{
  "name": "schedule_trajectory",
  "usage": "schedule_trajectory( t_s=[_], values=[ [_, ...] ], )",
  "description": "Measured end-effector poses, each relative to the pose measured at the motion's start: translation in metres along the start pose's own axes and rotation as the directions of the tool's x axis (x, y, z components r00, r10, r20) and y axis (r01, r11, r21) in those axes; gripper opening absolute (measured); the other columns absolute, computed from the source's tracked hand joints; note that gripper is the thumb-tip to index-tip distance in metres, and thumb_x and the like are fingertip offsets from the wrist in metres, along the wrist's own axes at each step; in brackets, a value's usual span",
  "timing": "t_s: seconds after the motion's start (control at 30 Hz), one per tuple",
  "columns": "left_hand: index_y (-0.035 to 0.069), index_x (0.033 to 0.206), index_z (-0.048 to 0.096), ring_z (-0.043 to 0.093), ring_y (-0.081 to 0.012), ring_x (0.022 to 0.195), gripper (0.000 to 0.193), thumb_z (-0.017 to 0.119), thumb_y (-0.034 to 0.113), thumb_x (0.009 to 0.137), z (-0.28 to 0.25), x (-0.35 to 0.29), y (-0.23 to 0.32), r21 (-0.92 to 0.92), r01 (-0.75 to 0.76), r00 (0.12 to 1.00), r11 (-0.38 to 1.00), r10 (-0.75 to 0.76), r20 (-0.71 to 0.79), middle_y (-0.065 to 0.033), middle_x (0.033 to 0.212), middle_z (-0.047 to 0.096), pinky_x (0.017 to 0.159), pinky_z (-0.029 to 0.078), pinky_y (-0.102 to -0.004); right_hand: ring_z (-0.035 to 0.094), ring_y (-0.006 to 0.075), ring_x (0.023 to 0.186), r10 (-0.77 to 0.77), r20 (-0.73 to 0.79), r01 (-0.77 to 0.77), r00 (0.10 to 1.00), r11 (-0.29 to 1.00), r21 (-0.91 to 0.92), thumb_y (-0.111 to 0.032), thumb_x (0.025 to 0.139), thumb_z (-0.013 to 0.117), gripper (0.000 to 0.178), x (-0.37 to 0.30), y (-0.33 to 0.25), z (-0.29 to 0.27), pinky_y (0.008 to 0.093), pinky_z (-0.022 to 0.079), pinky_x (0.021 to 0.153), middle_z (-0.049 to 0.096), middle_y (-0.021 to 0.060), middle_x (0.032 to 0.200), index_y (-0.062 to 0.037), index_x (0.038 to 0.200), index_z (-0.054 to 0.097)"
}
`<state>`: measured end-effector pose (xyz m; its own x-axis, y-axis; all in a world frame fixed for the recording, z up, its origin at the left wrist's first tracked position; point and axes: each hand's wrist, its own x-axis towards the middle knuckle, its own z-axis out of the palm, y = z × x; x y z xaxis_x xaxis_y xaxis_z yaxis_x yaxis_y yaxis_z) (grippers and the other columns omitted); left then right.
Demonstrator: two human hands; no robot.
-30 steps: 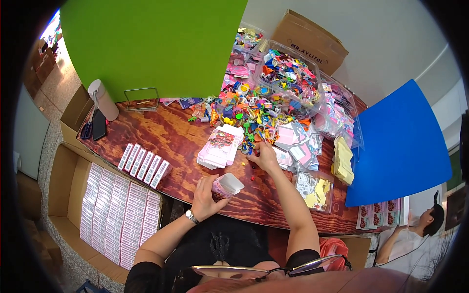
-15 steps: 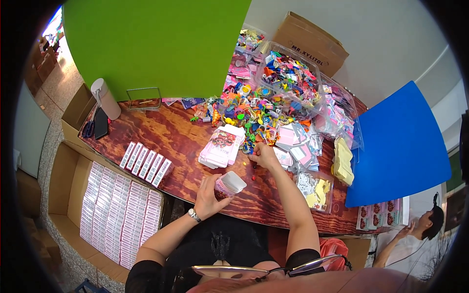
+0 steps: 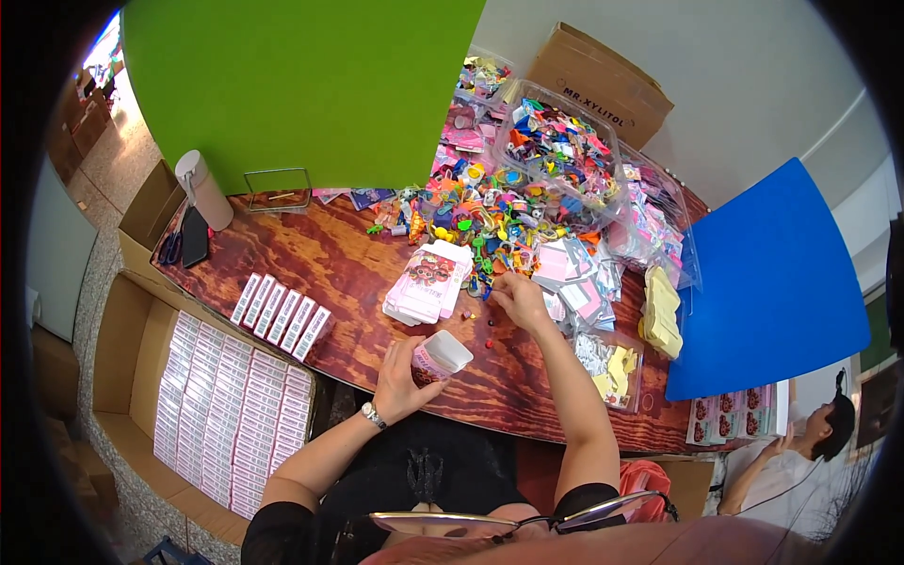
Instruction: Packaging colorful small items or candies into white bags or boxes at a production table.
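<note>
- The left hand (image 3: 399, 377) has its grip wrapped around a small pink box (image 3: 443, 356).
- The box is held up over the near edge of the bench (image 3: 348, 235), and its top is open, tipped to the right.
- The right hand (image 3: 520, 301) is at the near edge of a big heap of bright toys (image 3: 480, 226).
- The thumb and finger tips of that grip are close together. I cannot tell if they pinch a toy.
- Flat boxes (image 3: 426, 282), pink and white, lie in a pile just left of the right hand, in front of the toys.
- Pink and gray cards (image 3: 579, 282) lie spread out just to the right of that hand.
- A red bit (image 3: 489, 345) lies on the bench between the two hands.
- A clear bag (image 3: 617, 372) with white and yellow bits in it lies to the right of the right arm.
- Next to that bag is a yellow stack (image 3: 661, 311).
- On the left, a row of closed boxes (image 3: 282, 318) stands along the bench's edge.
- Below that row, a big carton (image 3: 127, 367) is packed with lots more.
</note>
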<state>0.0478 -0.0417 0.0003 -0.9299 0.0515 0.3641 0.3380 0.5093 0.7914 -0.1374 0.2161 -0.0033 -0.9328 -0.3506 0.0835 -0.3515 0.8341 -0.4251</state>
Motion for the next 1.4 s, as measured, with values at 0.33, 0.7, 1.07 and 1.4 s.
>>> schedule_trajectory(
  t_s=[0.33,0.7,1.07,1.4],
  values=[
    [-0.001,0.128,0.052,0.058,-0.0365,0.107,0.072,0.087,0.024,0.069,-0.002,-0.001,0.003,-0.009,0.012,1.0,1.0,-0.012,-0.015,-0.0187,0.114,0.061,0.093,0.047,-0.0446,0.07,0.0348,0.081,0.108,0.005,-0.108,0.994,0.987,0.12,-0.029,0.082,0.077,0.037,0.01,-0.034,0.014,0.0461,0.054,0.075,0.072,0.0162,0.086,-0.0069,0.111,0.068],
    [0.001,0.128,0.051,0.062,-0.0318,0.107,0.075,0.09,0.028,0.069,0.008,-0.005,-0.008,-0.098,0.108,0.994,0.989,-0.111,-0.018,-0.0163,0.113,0.062,0.092,0.05,-0.0404,0.066,0.0384,0.09,-0.048,-0.168,0.05,0.985,0.999,0.008,-0.012,0.086,0.068,0.019,-0.004,-0.037,-0.012,0.0469,0.054,0.078,0.067,0.0205,0.097,-0.0065,0.104,0.072],
    [-0.001,0.127,0.049,0.058,-0.0367,0.109,0.075,0.088,0.021,0.068,0.019,0.0,0.007,-0.11,0.077,0.996,0.991,-0.081,-0.034,-0.0195,0.114,0.058,0.094,0.047,-0.0434,0.066,0.0324,0.076,-0.513,0.125,0.514,0.849,0.857,0.026,-0.009,0.081,0.071,0.023,-0.088,-0.139,-0.067,0.0416,0.055,0.064,0.06,0.0112,0.086,-0.0052,0.104,0.066],
    [-0.004,0.137,0.046,0.056,-0.0413,0.11,0.083,0.085,0.014,0.066,0.02,-0.005,0.009,0.092,-0.133,0.989,0.987,0.138,-0.045,-0.0225,0.122,0.058,0.095,0.046,-0.0472,0.071,0.0331,0.071,-0.333,0.288,0.408,0.898,0.874,-0.264,-0.006,0.081,0.064,0.012,-0.09,-0.153,-0.048,0.0409,0.059,0.059,0.064,0.0165,0.079,0.0025,0.089,0.064]
  ],
)
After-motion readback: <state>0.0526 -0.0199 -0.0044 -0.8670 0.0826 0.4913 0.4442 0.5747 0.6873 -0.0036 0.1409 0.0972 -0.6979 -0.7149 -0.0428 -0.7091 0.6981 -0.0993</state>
